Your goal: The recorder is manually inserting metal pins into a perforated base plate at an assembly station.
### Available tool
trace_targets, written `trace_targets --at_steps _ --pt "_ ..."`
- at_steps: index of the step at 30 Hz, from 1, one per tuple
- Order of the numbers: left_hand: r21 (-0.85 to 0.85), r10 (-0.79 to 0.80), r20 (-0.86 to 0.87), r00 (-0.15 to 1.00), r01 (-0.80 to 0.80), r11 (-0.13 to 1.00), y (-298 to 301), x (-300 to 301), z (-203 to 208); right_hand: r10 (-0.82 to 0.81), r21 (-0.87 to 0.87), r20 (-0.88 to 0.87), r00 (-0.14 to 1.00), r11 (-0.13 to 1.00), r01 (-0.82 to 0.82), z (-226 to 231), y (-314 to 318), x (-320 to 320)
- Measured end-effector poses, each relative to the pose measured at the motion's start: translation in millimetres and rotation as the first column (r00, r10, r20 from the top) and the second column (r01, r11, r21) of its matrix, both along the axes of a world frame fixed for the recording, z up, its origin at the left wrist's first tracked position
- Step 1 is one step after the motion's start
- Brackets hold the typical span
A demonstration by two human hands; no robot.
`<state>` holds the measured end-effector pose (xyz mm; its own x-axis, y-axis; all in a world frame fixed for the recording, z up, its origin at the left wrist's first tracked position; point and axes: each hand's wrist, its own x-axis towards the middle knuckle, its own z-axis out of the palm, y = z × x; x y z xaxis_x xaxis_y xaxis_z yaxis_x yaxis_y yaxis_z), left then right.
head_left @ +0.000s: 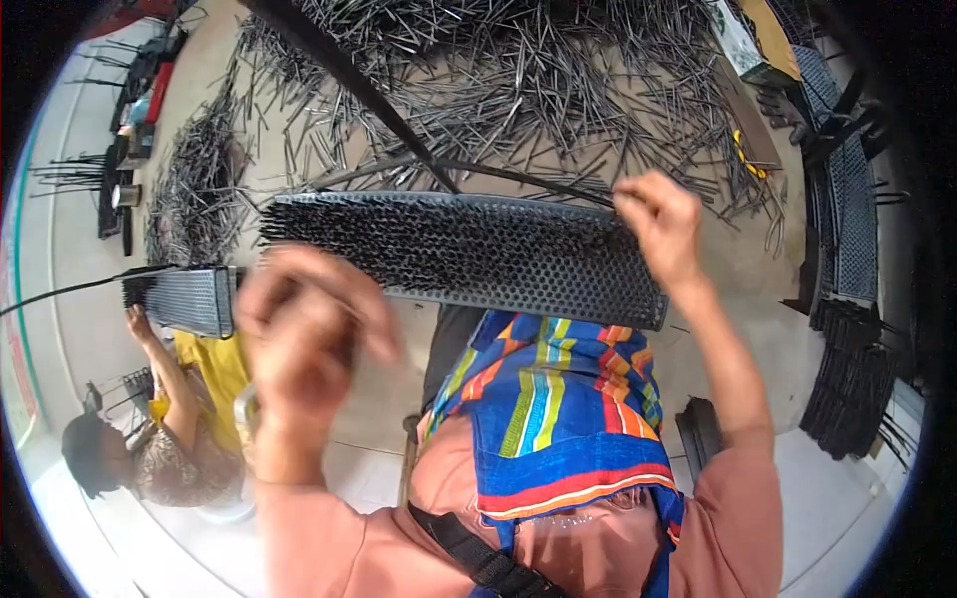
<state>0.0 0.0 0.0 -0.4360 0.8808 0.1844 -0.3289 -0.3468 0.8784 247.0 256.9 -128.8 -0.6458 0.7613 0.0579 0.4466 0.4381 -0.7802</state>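
Panel (558, 279) at centre of frame, black, perforated, lying crosswise above the striped apron (558, 399). Short black spikes stand thick over its left and middle; open holes show toward lower right. Hands: left hand (314, 319) blurred, fingers curled, in front of panel's lower left; grip cannot be told. Right hand (666, 224) at panel's upper right corner, thumb and fingers drawn together near the end of a thin dark strip (528, 177); cannot tell if it is held. Black bar (359, 85) slants from upper left of frame to panel's top edge. Bench (738, 239) behind, strewn across upper centre with loose dark sticks (498, 80); yellow-handled tool (748, 157) and box (763, 40) at upper right. Co-worker (184, 468) at lower left, one hand by a smaller-looking second board (189, 299)
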Motion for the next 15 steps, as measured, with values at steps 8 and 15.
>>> trace_targets --at_steps 8,15 --pt "-0.576 -0.454 -0.817 0.355 -0.485 0.658 147.2 -147.5 -89.9 0.688 -0.269 0.224 0.690 0.724 -0.635 -67.3 52.3 -113.8" --pt "-0.706 -0.802 -0.575 -0.162 -0.397 0.586 174.0 -161.5 -199.1 0.875 -0.351 0.296 0.383 0.473 -0.808 -111.3 12.4 -184.9"
